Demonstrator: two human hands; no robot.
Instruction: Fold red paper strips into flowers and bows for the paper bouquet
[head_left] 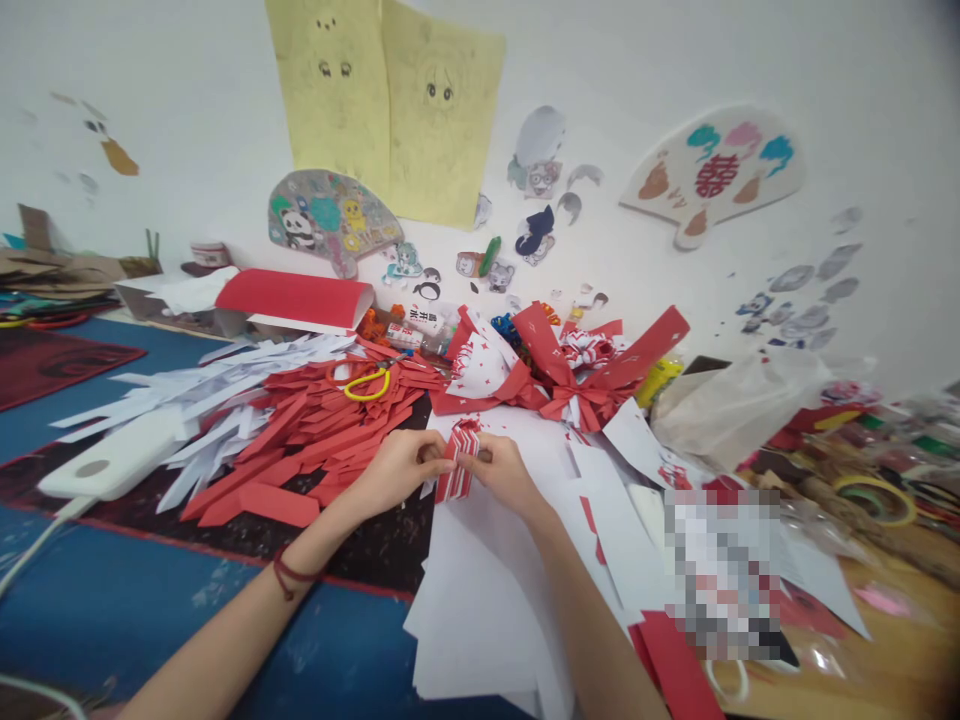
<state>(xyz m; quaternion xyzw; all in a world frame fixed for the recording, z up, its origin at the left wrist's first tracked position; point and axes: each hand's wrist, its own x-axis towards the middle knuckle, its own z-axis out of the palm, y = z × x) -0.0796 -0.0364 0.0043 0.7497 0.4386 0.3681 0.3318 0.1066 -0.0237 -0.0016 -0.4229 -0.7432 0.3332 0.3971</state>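
Observation:
My left hand [397, 468] and my right hand [504, 472] meet over white paper sheets [480, 580] and together pinch a small folded red-and-white paper piece [457, 462], which stands upright between the fingertips. Both hands have their fingers closed on it. A red string bracelet [289, 575] circles my left wrist. Just left of the hands lies a heap of red paper strips [315, 440] with white strips [202, 400] behind it.
Yellow-handled scissors [366, 384] lie on the red strips. Finished red-and-white paper flowers [555, 370] sit behind the hands. A white power bank [112, 460] with its cable lies at left, a plastic bag [735, 405] and tape rolls [874, 495] at right. Drawings hang on the wall.

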